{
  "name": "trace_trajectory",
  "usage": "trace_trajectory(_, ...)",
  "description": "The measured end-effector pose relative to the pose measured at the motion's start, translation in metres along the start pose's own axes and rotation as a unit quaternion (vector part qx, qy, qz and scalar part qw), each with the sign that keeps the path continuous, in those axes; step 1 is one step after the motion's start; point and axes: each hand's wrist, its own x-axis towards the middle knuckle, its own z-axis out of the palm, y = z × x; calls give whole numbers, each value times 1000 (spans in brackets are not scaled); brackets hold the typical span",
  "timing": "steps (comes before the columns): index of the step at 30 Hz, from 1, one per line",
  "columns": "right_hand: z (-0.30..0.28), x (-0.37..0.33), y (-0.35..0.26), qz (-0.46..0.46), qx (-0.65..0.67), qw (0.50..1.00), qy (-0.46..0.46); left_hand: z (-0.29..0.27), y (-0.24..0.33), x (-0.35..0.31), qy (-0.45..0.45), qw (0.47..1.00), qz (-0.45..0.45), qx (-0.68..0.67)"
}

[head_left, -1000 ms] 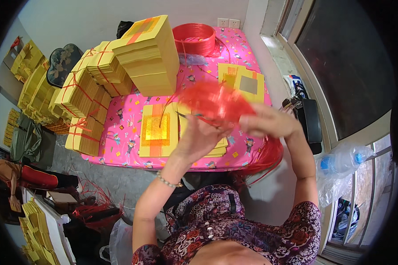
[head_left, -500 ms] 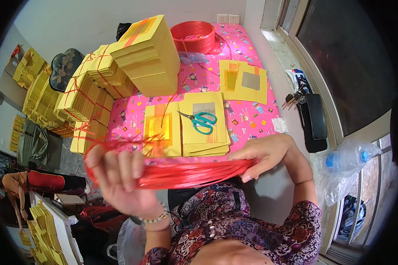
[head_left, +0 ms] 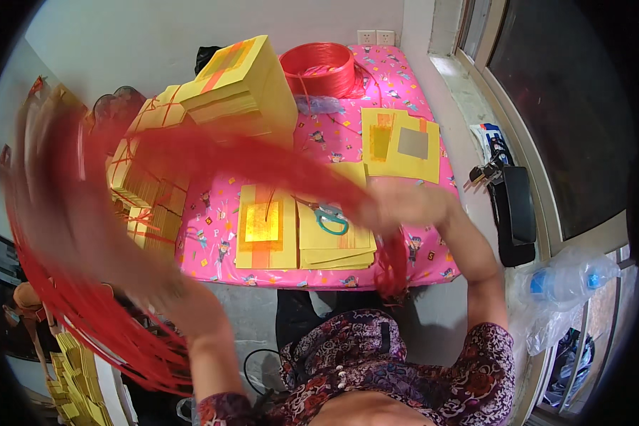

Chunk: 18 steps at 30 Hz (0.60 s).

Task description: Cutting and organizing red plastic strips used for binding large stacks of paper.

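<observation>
A long bundle of thin red plastic strands (head_left: 241, 160) stretches over the table, blurred by motion. My right hand (head_left: 419, 209) is closed round it near one end, and a short tail hangs below that hand. My left hand (head_left: 96, 227) is raised at the far left, smeared by movement, so its fingers cannot be read. The strands run to it, and many hang loosely beneath its wrist. Below the bundle, green-handled scissors (head_left: 331, 221) lie on a low stack of yellow paper (head_left: 337, 257). Beside it is another yellow sheet (head_left: 266, 259) with a gold square.
Tall yellow paper stacks (head_left: 263, 106) stand at the back left of the pink patterned table (head_left: 316, 278). A red strand coil (head_left: 312, 78) sits behind, with two yellow sheets (head_left: 405, 167) to the right. Another person (head_left: 32, 302) bends at the lower left near more yellow bundles (head_left: 74, 373).
The strands were held taut low before my body. Now my left hand has swung up and left, drawing them out long, while my right hand has risen slightly with its end.
</observation>
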Motion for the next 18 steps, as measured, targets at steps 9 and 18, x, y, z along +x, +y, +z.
trace_trajectory(9, -245, 91, 72, -199, 376, 824, 374, 73, -249, 73, -84, 869, -282, 398)
trace_trajectory(18, -263, 87, 184, -73, 500, 727, 466, -62, -329, -51, -186, 642, -339, 663)
